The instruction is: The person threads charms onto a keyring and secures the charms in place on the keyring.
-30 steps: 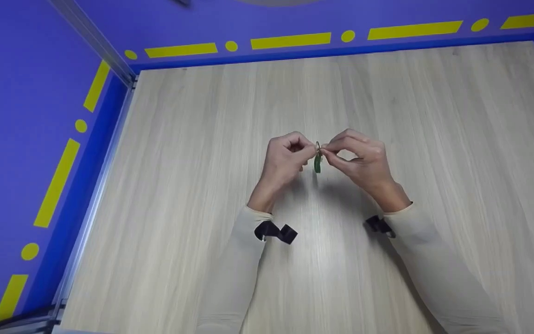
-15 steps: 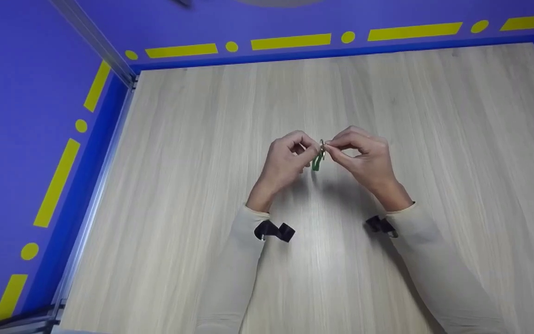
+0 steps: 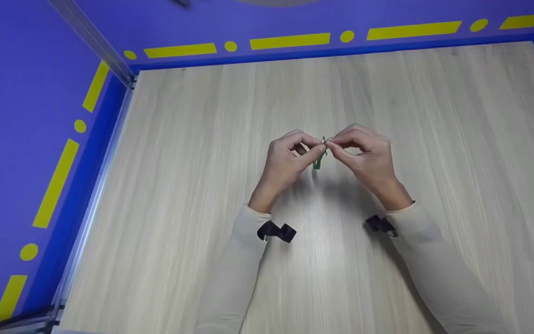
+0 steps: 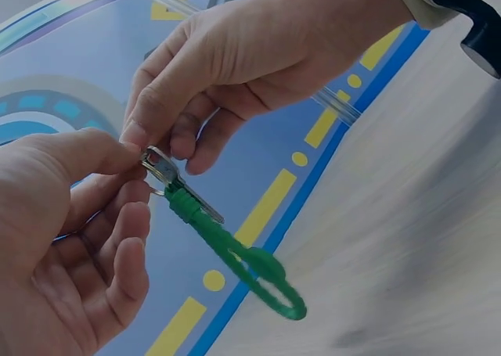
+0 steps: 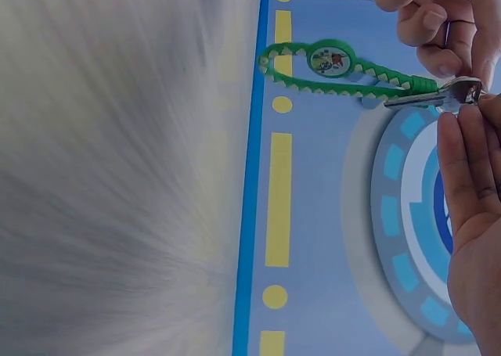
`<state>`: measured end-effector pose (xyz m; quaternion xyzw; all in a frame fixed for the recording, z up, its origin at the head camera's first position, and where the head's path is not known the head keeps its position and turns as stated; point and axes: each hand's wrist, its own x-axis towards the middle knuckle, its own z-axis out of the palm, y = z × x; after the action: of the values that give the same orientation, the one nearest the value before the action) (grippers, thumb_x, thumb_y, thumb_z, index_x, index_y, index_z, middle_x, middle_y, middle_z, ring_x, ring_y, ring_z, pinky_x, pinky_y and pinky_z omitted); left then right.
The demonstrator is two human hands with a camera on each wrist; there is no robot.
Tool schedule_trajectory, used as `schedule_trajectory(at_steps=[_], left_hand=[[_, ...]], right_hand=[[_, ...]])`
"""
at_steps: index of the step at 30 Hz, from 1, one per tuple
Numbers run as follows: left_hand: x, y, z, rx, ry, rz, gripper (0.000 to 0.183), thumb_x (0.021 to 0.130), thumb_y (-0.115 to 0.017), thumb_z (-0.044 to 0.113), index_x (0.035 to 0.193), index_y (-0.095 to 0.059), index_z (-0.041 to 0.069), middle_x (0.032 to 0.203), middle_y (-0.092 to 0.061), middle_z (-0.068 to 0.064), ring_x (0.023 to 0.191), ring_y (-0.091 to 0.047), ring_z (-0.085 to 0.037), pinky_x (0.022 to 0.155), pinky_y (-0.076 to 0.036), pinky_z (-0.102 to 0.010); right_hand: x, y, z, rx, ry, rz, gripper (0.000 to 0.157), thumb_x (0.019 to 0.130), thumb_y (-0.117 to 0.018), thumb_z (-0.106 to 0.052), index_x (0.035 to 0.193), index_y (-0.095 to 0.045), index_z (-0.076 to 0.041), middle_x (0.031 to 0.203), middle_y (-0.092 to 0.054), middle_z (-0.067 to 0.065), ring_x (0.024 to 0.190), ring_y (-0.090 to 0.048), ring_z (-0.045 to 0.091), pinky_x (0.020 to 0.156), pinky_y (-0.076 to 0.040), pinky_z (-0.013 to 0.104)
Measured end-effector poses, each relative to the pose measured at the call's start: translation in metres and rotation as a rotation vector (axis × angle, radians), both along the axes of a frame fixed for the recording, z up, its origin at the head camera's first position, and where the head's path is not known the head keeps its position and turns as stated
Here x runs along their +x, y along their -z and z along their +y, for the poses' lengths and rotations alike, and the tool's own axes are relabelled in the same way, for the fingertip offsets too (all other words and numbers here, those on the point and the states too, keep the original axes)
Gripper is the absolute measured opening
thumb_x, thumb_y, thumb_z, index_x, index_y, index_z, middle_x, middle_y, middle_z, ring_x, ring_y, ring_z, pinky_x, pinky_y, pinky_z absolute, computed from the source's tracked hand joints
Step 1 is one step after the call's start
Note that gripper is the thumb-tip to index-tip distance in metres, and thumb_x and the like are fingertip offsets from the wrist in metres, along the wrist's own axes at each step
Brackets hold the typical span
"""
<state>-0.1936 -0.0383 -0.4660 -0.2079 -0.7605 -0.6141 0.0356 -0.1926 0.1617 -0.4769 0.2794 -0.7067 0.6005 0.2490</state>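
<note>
The tabletop, in the head view, spreads all round the green keychain, its far edge against a blue wall; left hand and right hand flank the keychain, each grip pinching its metal end. In the left wrist view, the keychain's loop hangs below both grips; in the right wrist view, a key lies beside the keychain.

Head camera: high, set back, facing forward and down across surface and far wall; widest. Left wrist camera: close, canted, facing far wall beyond green strap. Right wrist camera: close, rolled sideways, surface at left. Shared by wrist views: green strap, key, far wall.
</note>
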Motion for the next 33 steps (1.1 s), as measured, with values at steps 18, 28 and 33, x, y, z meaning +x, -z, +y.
schedule_trajectory(at_steps=[18,28,33], left_hand=[[-0.0008,0.0009,0.0003,0.004,0.008,0.027,0.005,0.094,-0.080,0.007,0.091,-0.078,0.004,0.089,-0.072,0.003,0.072,-0.063,-0.010,0.065,-0.052,-0.029],[-0.0009,0.0026,-0.0003,0.036,0.007,-0.081,0.014,0.096,-0.081,0.019,0.095,-0.080,0.005,0.091,-0.072,0.003,0.067,-0.061,-0.017,0.057,-0.046,-0.025],[-0.0022,0.0031,-0.0010,0.046,0.021,-0.048,0.011,0.097,-0.080,0.014,0.096,-0.079,0.004,0.091,-0.070,0.002,0.066,-0.060,-0.016,0.057,-0.046,-0.025]], right_hand=[[0.0014,0.0011,-0.0019,-0.021,-0.007,-0.058,0.018,0.084,-0.078,0.020,0.089,-0.078,0.003,0.087,-0.074,0.010,0.081,-0.071,0.014,0.076,-0.060,0.025],[0.0022,0.0001,-0.0021,-0.024,-0.010,-0.075,0.019,0.084,-0.079,0.020,0.091,-0.079,0.002,0.087,-0.074,0.010,0.081,-0.070,0.015,0.077,-0.060,0.025],[0.0015,0.0000,-0.0021,-0.041,-0.016,-0.076,0.019,0.084,-0.079,0.020,0.091,-0.079,0.003,0.086,-0.074,0.011,0.080,-0.070,0.015,0.076,-0.060,0.025]])
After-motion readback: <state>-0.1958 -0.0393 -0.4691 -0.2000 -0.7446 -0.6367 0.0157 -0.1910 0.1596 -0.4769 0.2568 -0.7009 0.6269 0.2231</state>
